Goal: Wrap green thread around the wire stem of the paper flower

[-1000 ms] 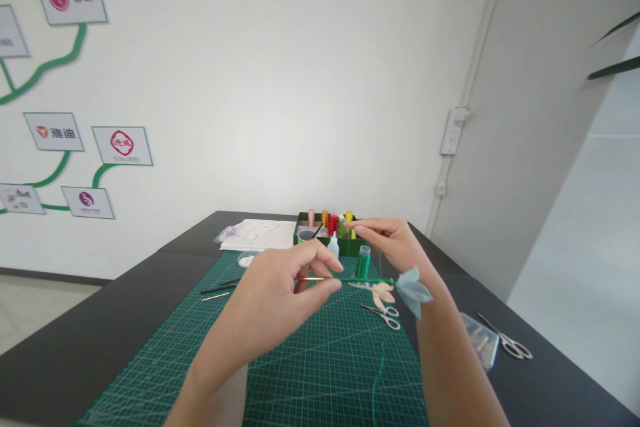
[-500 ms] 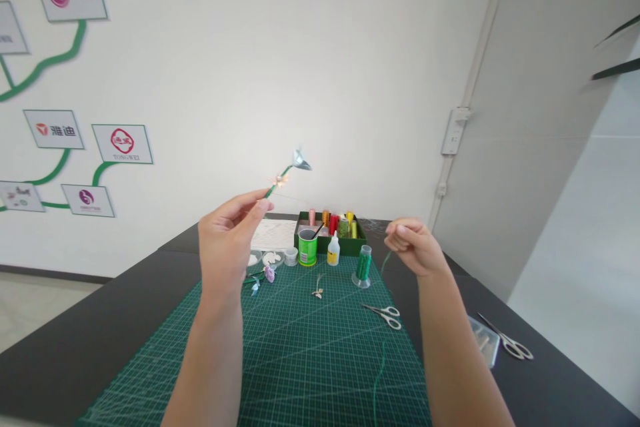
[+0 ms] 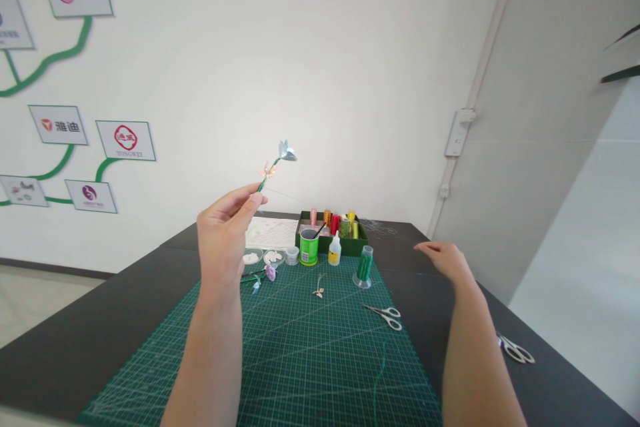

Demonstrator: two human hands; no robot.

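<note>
My left hand point(image 3: 227, 230) is raised over the left part of the mat, its thumb and fingers pinching the green stem of a small artificial flower point(image 3: 287, 151). The bloom is pale blue and tilts right; lower on the stem sits a small peach-coloured blossom point(image 3: 267, 171). From the stem a fine thread point(image 3: 287, 196) runs rightward, fading against the background. My right hand point(image 3: 445, 260) is at the right, above the black tabletop, fingertips pressed together in line with the thread; the thread at the fingertips is too fine to see.
On the green cutting mat point(image 3: 310, 360) lie scissors point(image 3: 385, 315), a thread spool point(image 3: 365, 265), a small peach blossom point(image 3: 319, 292) and a purple flower point(image 3: 271, 272). Behind stand a green can point(image 3: 309, 250), a glue bottle point(image 3: 335, 250) and a box of spools point(image 3: 355, 245). More scissors point(image 3: 517, 350) lie right.
My right hand has moved right and slightly down, away from my left hand; the green thread end hanging from it no longer shows. My left hand has shifted slightly left with the flower.
</note>
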